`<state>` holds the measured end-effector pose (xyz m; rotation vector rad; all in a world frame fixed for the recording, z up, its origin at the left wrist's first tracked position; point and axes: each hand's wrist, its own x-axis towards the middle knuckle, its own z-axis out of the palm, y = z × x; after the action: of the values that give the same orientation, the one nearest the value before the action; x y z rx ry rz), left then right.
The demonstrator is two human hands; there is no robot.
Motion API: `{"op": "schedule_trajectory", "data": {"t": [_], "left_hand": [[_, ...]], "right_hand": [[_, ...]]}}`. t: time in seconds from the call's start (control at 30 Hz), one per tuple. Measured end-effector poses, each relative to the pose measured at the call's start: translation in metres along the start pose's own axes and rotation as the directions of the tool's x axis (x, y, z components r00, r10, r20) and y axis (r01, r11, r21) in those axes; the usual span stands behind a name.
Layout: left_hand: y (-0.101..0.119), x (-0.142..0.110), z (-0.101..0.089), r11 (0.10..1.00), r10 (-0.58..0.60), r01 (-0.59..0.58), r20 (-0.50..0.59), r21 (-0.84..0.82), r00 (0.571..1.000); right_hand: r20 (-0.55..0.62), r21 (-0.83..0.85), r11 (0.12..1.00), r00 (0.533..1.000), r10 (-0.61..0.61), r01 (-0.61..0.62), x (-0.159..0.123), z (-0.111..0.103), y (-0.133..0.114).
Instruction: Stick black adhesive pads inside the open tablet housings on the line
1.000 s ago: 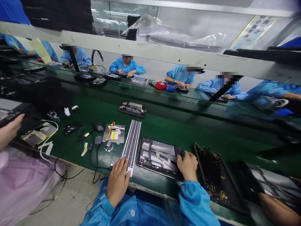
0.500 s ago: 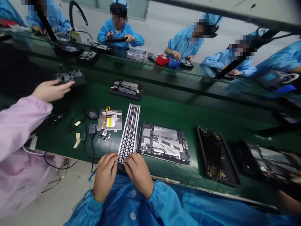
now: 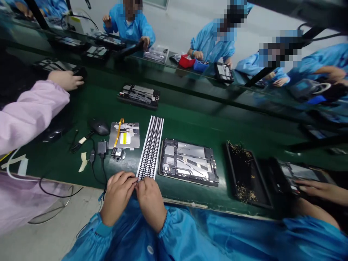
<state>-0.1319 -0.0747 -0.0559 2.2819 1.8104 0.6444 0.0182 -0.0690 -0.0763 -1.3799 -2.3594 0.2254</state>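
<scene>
A long white sheet of small black stickers lies on the green bench. At its near end my left hand is closed, thumb and fingers pinched on the sheet's left corner. My right hand is closed beside it, fingertips pinched at the same end and nearly touching the left ones. The fingers hide the sheet's near edge and whatever small piece may be between them. Just right of the sheet, an opened tablet-like device lies flat with its battery and flat cables showing. Neither hand touches it.
Left of the sheet are a metal plate with an orange flex cable, a charger and a mouse. A black tray with small brass-coloured parts lies right. Another opened device lies behind. Co-workers' arms reach in on both sides.
My right hand has left the opened device and joined my left at the sheet's near end, both now pinching there. The view has tilted down. The pink-sleeved co-worker's arm has reached across the bench.
</scene>
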Motion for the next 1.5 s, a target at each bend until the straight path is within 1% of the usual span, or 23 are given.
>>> {"op": "schedule_trajectory", "data": {"t": [0.1,0.17,0.2,0.27,0.3,0.33,0.37,0.4,0.47,0.5,0.53,0.6,0.67,0.73,0.8,0.87,0.93,1.07,1.17,1.33,1.43,1.5], "left_hand": [[-0.002,-0.001,0.003,1.000,0.009,-0.009,-0.008,0.025,1.000],[-0.004,-0.001,0.004,0.999,0.021,-0.020,-0.019,0.041,1.000],[-0.005,-0.001,0.004,0.999,0.027,-0.026,-0.025,0.047,0.999],[-0.005,-0.001,0.003,0.998,0.034,-0.032,-0.038,0.055,0.999],[-0.003,0.000,0.002,0.998,0.032,-0.029,-0.045,0.057,0.998],[0.000,0.001,0.002,0.998,0.024,-0.021,-0.053,0.053,0.998],[0.005,0.002,0.001,0.999,0.008,-0.005,-0.069,0.043,0.998],[0.012,0.005,0.001,1.000,-0.013,0.016,-0.093,0.026,0.996],[0.031,0.011,0.003,0.998,-0.043,0.038,-0.148,-0.039,0.988],[0.043,0.016,0.006,0.996,-0.038,0.024,-0.163,-0.082,0.986],[0.055,0.021,0.010,0.992,-0.014,-0.007,-0.169,-0.122,0.986],[0.078,0.035,0.023,0.978,0.075,-0.104,-0.156,-0.183,0.985],[0.096,0.051,0.038,0.962,0.154,-0.184,-0.156,-0.199,0.976],[0.108,0.066,0.053,0.952,0.204,-0.236,-0.175,-0.192,0.963],[0.114,0.077,0.064,0.943,0.232,-0.267,-0.183,-0.198,0.955],[0.114,0.084,0.071,0.939,0.234,-0.273,-0.190,-0.211,0.953],[0.112,0.086,0.075,0.942,0.212,-0.255,-0.204,-0.219,0.956],[0.105,0.085,0.077,0.945,0.178,-0.224,-0.196,-0.240,0.964],[0.104,0.084,0.075,0.941,0.184,-0.223,-0.169,-0.253,0.968],[0.107,0.082,0.071,0.941,0.183,-0.216,-0.144,-0.262,0.972],[0.104,0.078,0.069,0.946,0.172,-0.206,-0.153,-0.248,0.973],[0.100,0.075,0.068,0.948,0.185,-0.219,-0.158,-0.231,0.970]], "right_hand": [[0.030,0.097,0.995,1.000,0.003,-0.006,-0.001,0.002,0.002],[0.019,0.212,0.977,0.999,0.029,-0.032,-0.002,-0.001,0.003],[0.011,0.308,0.950,0.999,0.044,-0.045,-0.003,-0.006,0.004],[-0.006,0.529,0.847,0.997,0.074,-0.059,-0.006,-0.020,0.011],[-0.018,0.611,0.790,0.996,0.088,-0.059,-0.009,-0.029,0.017],[-0.036,0.652,0.756,0.994,0.104,-0.056,-0.013,-0.040,0.026],[-0.062,0.652,0.757,0.991,0.123,-0.053,-0.018,-0.051,0.038],[-0.094,0.615,0.787,0.985,0.142,-0.055,-0.023,-0.063,0.052],[-0.155,0.485,0.871,0.971,0.179,-0.083,-0.033,-0.085,0.086],[-0.172,0.421,0.901,0.966,0.193,-0.105,-0.037,-0.094,0.103],[-0.172,0.370,0.920,0.964,0.203,-0.128,-0.041,-0.102,0.119],[-0.138,0.310,0.938,0.969,0.203,-0.153,-0.043,-0.110,0.143],[-0.092,0.283,0.949,0.981,0.169,-0.137,-0.041,-0.110,0.156],[-0.075,0.261,0.959,0.988,0.132,-0.108,-0.037,-0.106,0.159],[-0.086,0.242,0.965,0.989,0.121,-0.097,-0.035,-0.102,0.160],[-0.103,0.234,0.966,0.985,0.139,-0.112,-0.037,-0.101,0.162],[-0.109,0.238,0.960,0.979,0.174,-0.145,-0.043,-0.103,0.166],[-0.104,0.232,0.949,0.964,0.245,-0.216,-0.059,-0.109,0.174],[-0.105,0.217,0.948,0.960,0.260,-0.233,-0.062,-0.110,0.173],[-0.122,0.208,0.965,0.974,0.190,-0.162,-0.048,-0.103,0.160],[-0.116,0.211,0.969,0.981,0.155,-0.128,-0.038,-0.098,0.153],[-0.110,0.209,0.971,0.984,0.141,-0.116,-0.034,-0.096,0.151]]}}
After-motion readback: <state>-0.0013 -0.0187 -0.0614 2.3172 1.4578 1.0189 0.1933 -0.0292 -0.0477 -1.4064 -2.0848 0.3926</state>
